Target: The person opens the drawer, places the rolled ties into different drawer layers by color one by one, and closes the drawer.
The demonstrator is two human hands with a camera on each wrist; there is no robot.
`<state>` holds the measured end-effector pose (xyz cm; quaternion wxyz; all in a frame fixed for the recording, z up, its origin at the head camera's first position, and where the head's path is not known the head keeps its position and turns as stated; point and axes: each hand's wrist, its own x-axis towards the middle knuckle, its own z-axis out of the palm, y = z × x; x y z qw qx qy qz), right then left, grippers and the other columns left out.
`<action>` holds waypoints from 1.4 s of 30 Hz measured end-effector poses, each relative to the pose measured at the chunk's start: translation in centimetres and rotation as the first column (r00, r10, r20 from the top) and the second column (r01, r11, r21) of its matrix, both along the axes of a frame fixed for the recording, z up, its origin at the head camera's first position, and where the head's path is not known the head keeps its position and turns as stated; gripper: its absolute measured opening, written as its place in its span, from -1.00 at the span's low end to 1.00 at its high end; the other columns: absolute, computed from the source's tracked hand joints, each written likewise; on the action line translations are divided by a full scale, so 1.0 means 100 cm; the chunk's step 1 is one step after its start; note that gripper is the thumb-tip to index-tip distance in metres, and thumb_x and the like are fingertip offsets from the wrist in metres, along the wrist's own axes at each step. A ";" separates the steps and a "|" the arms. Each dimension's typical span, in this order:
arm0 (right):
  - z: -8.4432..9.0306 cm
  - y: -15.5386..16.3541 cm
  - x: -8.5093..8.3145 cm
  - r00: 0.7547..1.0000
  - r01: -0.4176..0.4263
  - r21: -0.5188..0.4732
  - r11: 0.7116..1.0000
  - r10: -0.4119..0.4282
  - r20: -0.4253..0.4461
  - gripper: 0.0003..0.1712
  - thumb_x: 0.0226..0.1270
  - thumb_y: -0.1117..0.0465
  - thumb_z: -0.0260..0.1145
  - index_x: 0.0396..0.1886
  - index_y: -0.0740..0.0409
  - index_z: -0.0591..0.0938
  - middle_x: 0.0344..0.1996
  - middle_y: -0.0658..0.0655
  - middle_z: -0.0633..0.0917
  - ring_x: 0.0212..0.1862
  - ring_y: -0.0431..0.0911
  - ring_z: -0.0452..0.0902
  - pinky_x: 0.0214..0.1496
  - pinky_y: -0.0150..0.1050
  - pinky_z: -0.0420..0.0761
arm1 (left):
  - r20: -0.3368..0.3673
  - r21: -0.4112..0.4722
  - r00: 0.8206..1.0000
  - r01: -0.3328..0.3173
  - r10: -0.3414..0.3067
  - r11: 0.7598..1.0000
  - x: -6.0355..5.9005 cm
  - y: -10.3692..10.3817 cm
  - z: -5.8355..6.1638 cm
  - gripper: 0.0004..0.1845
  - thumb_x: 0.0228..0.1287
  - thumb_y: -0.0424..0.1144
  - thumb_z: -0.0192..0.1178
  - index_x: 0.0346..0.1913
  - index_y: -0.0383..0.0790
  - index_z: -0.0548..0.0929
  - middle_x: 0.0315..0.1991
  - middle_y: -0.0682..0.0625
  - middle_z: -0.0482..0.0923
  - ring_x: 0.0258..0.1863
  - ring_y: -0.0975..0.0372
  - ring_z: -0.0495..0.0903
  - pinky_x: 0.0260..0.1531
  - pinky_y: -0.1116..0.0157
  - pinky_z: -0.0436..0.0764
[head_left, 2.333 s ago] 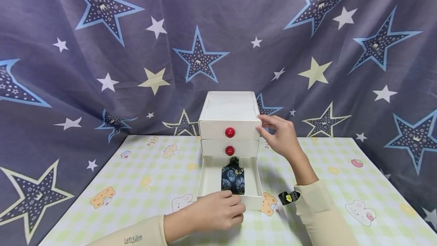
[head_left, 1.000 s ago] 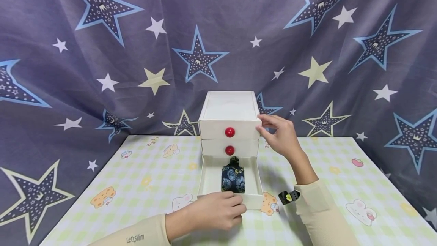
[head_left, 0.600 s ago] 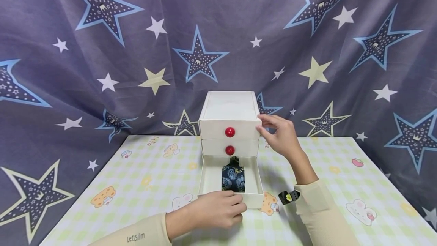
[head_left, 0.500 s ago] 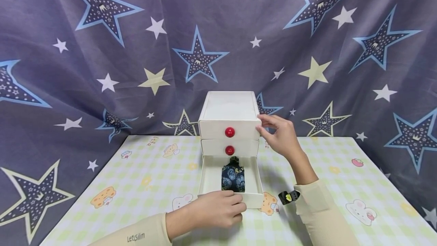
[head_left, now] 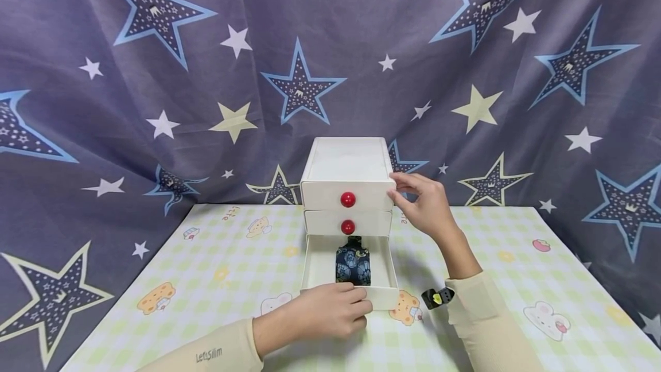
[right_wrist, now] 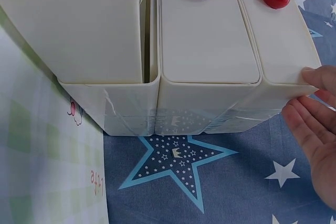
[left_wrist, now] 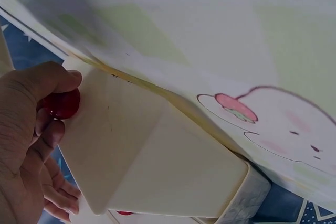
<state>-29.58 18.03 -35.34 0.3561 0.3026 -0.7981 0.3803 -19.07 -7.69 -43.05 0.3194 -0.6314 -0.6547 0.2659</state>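
A white three-drawer cabinet (head_left: 345,159) stands on the table. Its bottom drawer (head_left: 311,263) is pulled out, and a dark blue flowered pouch (head_left: 353,263) lies inside. My left hand (head_left: 330,312) is at the drawer's front. In the left wrist view my left hand (left_wrist: 26,129) pinches the red knob (left_wrist: 63,103) on the drawer front (left_wrist: 131,156). My right hand (head_left: 420,202) rests its fingertips on the cabinet's upper right front corner. In the right wrist view my right hand (right_wrist: 315,129) touches the cabinet (right_wrist: 210,40) with loosely straight fingers. The two upper drawers are closed.
The table wears a green checked cloth with cartoon animals (head_left: 155,297). A blue star-print curtain (head_left: 155,73) hangs close behind the cabinet. A small black and yellow clip (head_left: 436,298) sits at my right sleeve.
The bottom drawer has slid a little way back into the cabinet, with my left hand moving along on its knob. My right hand has stayed on the corner.
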 end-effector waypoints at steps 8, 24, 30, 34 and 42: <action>0.000 0.000 0.000 1.000 0.003 0.005 1.000 -0.003 0.005 -0.63 0.29 0.35 0.49 0.10 0.28 0.73 -0.11 0.24 0.77 -0.13 0.08 0.76 -0.11 0.01 0.77 | -0.041 0.019 0.999 0.023 -0.023 1.000 -0.007 0.000 -0.003 -0.75 0.50 -0.22 0.02 -0.34 0.14 0.62 -0.21 0.18 0.47 -0.16 0.27 0.45 -0.22 0.40 0.51; 0.001 -0.001 0.002 1.000 0.013 0.010 1.000 -0.013 0.014 -0.63 0.30 0.34 0.49 0.10 0.29 0.73 -0.12 0.23 0.77 -0.14 0.07 0.76 -0.07 0.00 0.76 | -0.025 0.032 1.000 -0.001 0.002 0.999 -0.010 0.000 0.002 -0.78 0.46 -0.23 0.06 -0.33 0.12 0.64 -0.20 0.16 0.47 -0.17 0.26 0.44 -0.17 0.39 0.55; 0.000 -0.001 0.002 1.000 0.017 0.008 1.000 -0.017 0.015 -0.63 0.30 0.34 0.49 0.10 0.28 0.73 -0.12 0.22 0.77 -0.14 0.06 0.75 -0.06 -0.03 0.76 | -0.026 0.014 0.999 -0.039 0.040 0.999 -0.012 0.001 0.001 -0.84 0.46 -0.18 0.15 -0.32 0.12 0.64 -0.21 0.17 0.45 -0.17 0.27 0.42 -0.17 0.42 0.53; 0.000 -0.001 0.001 1.000 0.012 0.004 1.000 -0.012 0.013 -0.63 0.30 0.34 0.49 0.10 0.28 0.73 -0.12 0.22 0.77 -0.14 0.06 0.75 -0.07 -0.01 0.76 | -0.020 0.019 0.998 -0.051 0.051 0.999 -0.015 0.001 0.001 -0.85 0.46 -0.17 0.16 -0.32 0.11 0.65 -0.22 0.17 0.45 -0.16 0.26 0.42 -0.16 0.43 0.54; 0.000 0.000 0.001 1.000 0.011 0.005 1.000 -0.011 0.012 -0.63 0.30 0.34 0.49 0.10 0.29 0.73 -0.12 0.23 0.77 -0.14 0.07 0.76 -0.07 0.01 0.76 | -0.010 0.006 0.995 -0.094 0.094 0.996 -0.023 -0.001 0.001 -0.89 0.46 -0.16 0.18 -0.27 0.11 0.66 -0.16 0.16 0.46 -0.14 0.25 0.40 -0.16 0.42 0.52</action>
